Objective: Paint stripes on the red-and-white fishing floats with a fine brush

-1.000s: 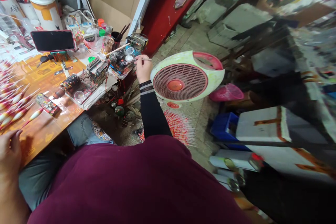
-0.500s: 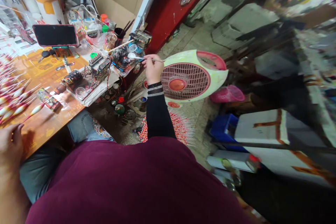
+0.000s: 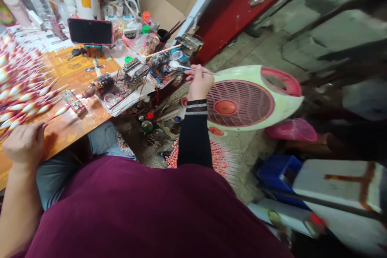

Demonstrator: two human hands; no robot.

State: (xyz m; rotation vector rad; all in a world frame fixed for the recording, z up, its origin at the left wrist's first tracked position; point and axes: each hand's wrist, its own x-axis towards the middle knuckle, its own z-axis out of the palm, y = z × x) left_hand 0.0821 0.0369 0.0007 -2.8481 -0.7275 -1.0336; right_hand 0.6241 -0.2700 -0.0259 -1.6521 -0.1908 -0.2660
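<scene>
Across the orange-topped counter, left hand is pinching a painted float, right hand is grasping a paintbrush near a white cup; light pressure advisable.

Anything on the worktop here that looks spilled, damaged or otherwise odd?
Yes: the dark cylindrical part and the small rectangular block near it, both on the orange-topped table, are blotched with multicoloured smears, probably paint. They look messy; whether either is damaged, I cannot tell.
</scene>
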